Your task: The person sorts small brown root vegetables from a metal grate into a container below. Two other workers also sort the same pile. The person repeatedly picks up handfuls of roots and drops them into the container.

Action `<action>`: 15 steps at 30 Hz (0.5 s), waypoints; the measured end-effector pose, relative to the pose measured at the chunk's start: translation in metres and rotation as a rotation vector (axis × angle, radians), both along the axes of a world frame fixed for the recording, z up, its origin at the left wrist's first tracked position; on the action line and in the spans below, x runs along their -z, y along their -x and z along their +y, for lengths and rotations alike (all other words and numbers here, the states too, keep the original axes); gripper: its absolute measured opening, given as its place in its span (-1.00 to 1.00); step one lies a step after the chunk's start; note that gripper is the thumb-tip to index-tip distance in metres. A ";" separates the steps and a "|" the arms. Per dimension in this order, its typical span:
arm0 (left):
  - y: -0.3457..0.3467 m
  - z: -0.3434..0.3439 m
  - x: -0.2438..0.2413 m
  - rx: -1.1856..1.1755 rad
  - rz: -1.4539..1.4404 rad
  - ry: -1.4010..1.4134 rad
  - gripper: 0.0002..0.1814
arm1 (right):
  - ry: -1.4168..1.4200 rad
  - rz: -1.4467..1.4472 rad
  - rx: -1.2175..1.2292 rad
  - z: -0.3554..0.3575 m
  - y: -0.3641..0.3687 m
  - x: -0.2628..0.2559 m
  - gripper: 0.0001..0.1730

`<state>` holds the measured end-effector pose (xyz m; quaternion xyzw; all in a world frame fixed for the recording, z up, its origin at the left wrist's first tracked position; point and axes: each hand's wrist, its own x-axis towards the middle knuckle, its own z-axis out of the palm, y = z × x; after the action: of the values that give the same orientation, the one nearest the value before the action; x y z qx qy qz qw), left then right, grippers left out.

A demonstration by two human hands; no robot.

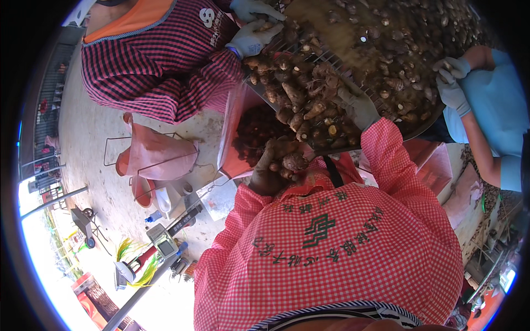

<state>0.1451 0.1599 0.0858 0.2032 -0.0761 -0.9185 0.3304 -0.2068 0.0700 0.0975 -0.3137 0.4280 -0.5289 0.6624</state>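
My left hand [267,167], in a soiled glove, holds a few round brown tubers [295,161] that look like taro. It is over the near edge of a pink sack [230,140] with dark tubers inside. My right hand [359,106], also gloved, reaches onto a heap of tubers [316,108] on a metal tray. Its fingers touch the heap beside a rooty, muddy clump [325,76]; the fingertips are partly hidden, so I cannot tell whether they grip anything. Some tubers show pale cut ends.
Beyond a metal grate [331,58], muddy water [331,27] holds many tubers. At left, a person in a checked smock [165,70] has gloved hands [250,39] there; another in blue [492,103] works at right. A pink sack on a wire frame [163,151] and a scale display [165,244] stand left.
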 end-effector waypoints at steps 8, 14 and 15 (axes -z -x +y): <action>-0.029 -0.009 -0.001 0.038 0.025 -0.017 -0.17 | 0.086 1.348 -0.218 0.037 -0.032 -0.059 -0.09; -0.052 -0.008 -0.020 0.004 -0.058 -0.051 -0.23 | -0.117 1.983 -0.296 0.085 -0.006 -0.022 0.32; -0.057 -0.004 -0.024 -0.010 -0.091 -0.002 -0.24 | -0.134 1.817 -0.363 0.081 -0.028 -0.033 0.37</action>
<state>0.2022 0.1558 0.1099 0.2455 -0.0892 -0.9068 0.3310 -0.1790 0.1509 0.1308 -0.6307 0.7566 0.0575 0.1624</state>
